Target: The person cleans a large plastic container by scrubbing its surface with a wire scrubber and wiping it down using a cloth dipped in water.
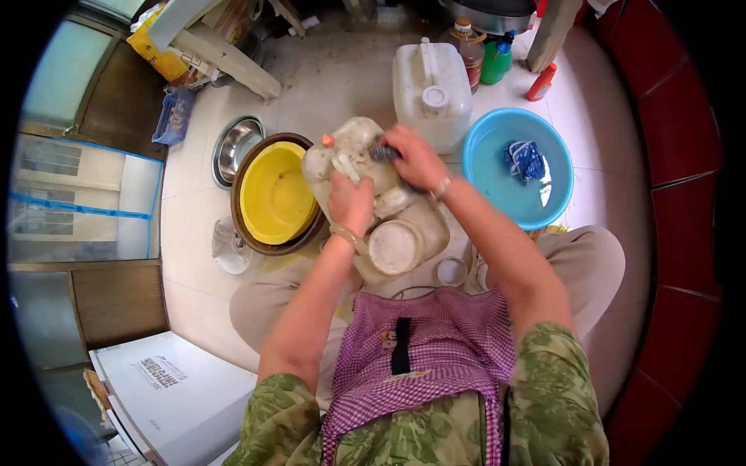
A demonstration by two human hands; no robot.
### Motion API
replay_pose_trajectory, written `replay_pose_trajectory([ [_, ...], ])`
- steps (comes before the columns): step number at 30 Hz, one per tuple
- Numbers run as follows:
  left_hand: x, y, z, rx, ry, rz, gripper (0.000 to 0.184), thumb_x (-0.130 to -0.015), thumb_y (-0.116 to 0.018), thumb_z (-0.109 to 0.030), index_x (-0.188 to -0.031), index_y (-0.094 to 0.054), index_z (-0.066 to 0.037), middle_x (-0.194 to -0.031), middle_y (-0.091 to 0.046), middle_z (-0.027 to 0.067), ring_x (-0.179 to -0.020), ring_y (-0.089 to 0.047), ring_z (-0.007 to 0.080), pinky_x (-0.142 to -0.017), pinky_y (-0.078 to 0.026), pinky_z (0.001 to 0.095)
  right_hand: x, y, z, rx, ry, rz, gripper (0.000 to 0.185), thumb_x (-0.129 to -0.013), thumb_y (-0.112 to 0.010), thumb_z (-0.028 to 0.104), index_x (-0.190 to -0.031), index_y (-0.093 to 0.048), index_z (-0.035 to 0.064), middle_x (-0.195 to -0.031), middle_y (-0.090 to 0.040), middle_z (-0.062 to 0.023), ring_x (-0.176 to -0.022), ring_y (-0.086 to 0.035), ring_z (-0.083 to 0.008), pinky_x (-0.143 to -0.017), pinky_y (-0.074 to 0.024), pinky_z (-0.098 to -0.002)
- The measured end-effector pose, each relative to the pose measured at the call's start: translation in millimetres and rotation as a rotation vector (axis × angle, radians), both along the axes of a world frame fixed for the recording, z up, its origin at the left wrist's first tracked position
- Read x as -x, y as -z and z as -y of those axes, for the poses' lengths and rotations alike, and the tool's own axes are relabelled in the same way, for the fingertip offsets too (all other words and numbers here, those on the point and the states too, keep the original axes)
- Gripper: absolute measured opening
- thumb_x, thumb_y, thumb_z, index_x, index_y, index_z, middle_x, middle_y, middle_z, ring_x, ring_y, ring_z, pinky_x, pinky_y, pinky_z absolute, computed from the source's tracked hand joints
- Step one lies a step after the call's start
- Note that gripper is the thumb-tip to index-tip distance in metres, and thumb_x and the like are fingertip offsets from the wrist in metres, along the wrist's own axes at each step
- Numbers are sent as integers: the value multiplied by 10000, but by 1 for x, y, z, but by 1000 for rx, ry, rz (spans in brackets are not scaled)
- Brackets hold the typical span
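Note:
My left hand (351, 203) is closed around the pale handle of a stained, cloudy plastic jug (317, 165) with an orange cap (328, 140). My right hand (420, 159) presses a small dark scrubber (383, 152) against the jug's upper right side; its exact kind is unclear. The jug is tilted in front of me. Nearer my lap is a larger cloudy container with a round whitish lid (395, 247). A loose round white cap (451, 271) lies on the floor to its right.
Right of me is a blue basin (472, 130) holding water and a blue-and-white cloth (524, 161). A white jerrycan (416, 74) stands ahead, beside bottles. At left, a yellow basin (268, 210) sits inside a brown one, near a metal bowl (225, 147). A white box (183, 396) stands lower left.

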State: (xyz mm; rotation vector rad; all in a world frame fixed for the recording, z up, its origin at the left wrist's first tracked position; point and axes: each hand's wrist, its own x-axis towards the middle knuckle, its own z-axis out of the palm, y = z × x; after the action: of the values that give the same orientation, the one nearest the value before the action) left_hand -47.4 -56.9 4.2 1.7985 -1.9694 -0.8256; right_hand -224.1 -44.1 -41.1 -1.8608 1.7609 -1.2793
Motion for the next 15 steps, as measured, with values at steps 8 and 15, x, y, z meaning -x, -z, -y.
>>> replay_pose_trajectory([
  [8,-66,37,12,-40,-31,-454,360,-811,-658,-172,-1108,-567,10,-1028,-686,208,-928,-673,300,-836,-507,377,-43,-20,-31,95,-275,52,328,-735,-624,-36,-1044,-632,74,-1053,-591,-126,-1018,-538,-361,-891,-440,-398],
  [15,-76,8,4,-162,-107,-577,357,-795,-656,-118,-1117,-560,2,-1014,-665,133,-872,-630,202,-791,-505,340,-54,10,17,136,33,359,251,-780,-671,64,-1028,-630,50,-1060,-590,-130,-1075,-533,-365,-923,-421,-455],
])
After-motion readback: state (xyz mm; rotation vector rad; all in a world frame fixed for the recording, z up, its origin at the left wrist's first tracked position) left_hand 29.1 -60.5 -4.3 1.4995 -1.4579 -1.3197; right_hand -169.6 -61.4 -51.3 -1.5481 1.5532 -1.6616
